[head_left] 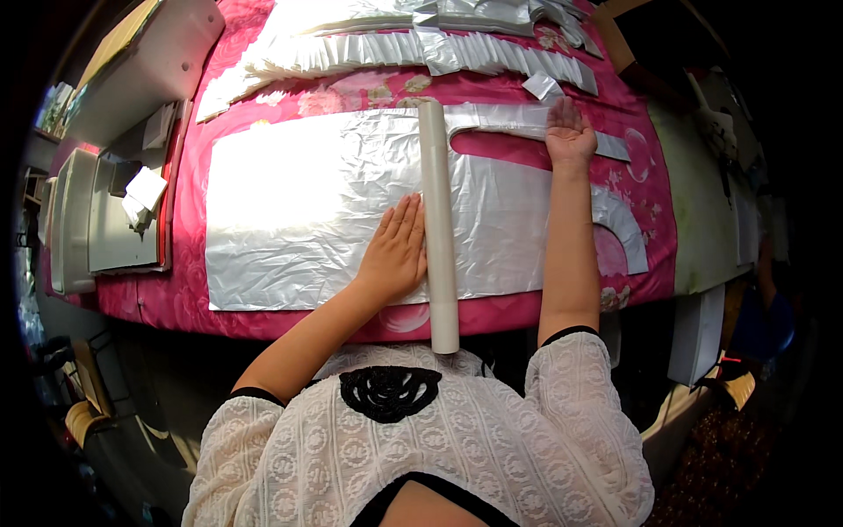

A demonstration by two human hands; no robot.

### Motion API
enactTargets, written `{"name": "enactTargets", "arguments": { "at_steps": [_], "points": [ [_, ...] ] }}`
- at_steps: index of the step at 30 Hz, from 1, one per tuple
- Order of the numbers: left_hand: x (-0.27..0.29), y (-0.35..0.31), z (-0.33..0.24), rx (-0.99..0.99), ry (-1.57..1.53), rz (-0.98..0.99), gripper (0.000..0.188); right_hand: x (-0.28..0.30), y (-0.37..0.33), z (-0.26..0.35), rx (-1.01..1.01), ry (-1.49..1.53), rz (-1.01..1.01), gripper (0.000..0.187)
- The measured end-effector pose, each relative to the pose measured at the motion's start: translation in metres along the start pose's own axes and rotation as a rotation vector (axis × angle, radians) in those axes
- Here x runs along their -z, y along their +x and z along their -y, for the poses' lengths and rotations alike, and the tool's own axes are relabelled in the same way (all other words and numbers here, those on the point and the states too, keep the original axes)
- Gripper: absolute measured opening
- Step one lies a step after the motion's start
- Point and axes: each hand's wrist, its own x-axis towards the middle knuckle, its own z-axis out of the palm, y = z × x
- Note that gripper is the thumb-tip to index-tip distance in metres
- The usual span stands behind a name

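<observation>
A silvery-white plastic carrier bag [299,202], possibly several in a stack, lies spread and creased on the table. Its handle end, with a curved cut-out, points right. Across it, running from far to near, rests a pale smooth tube [440,237] whose near end juts past the table edge. My left hand [399,246] lies flat on the plastic, fingers stretched out and close beside the tube. With its palm turned up, my right hand [571,133] is at the far handle strip [612,147]; its fingers are extended and hold nothing visible. I cannot tell whether it touches the strip.
Fanned bundles of similar bags [351,58] lie at the far side. A pink flowered cloth [378,325] covers the table. To the left are a white foam box [167,66] and a tray with small white pieces [145,189]. A cardboard box [628,39] stands far right.
</observation>
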Motion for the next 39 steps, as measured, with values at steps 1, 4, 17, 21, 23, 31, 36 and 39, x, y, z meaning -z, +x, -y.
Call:
{"name": "enactTargets", "arguments": {
  "at_steps": [1, 4, 17, 21, 23, 31, 36, 39],
  "points": [
    [0.000, 0.001, 0.000, -0.010, -0.002, 0.000, 0.058, 0.005, 0.013, 0.032, 0.092, -0.019, 0.004, 0.029],
    [0.001, 0.003, -0.001, -0.018, -0.009, -0.005, 0.058, -0.001, 0.027, 0.087, 0.248, -0.118, -0.015, 0.033],
    [-0.001, 0.001, 0.003, -0.089, -0.025, -0.095, 0.059, -0.029, -0.213, -0.260, -0.308, -1.127, 0.954, 0.066],
    [-0.012, 0.003, 0.011, -0.076, 0.052, -0.020, 0.064, -0.045, -0.281, -0.292, -0.369, -1.522, 1.236, 0.074],
    [-0.009, 0.003, 0.006, -0.072, -0.004, -0.007, 0.065, -0.054, -0.296, -0.277, -0.120, -1.423, 1.444, 0.065],
    [-0.006, 0.001, 0.003, -0.013, -0.232, -0.114, 0.068, 0.018, -0.215, -0.063, 0.617, -1.752, 1.381, 0.039],
    [0.040, -0.017, 0.015, -0.014, -0.427, -0.314, 0.076, 0.029, -0.202, -0.058, 0.518, -2.038, 1.675, 0.061],
    [0.071, -0.049, 0.047, 0.082, -0.422, -0.470, 0.065, 0.006, -0.230, -0.122, 0.445, -1.904, 1.839, 0.056]
  ]
}}
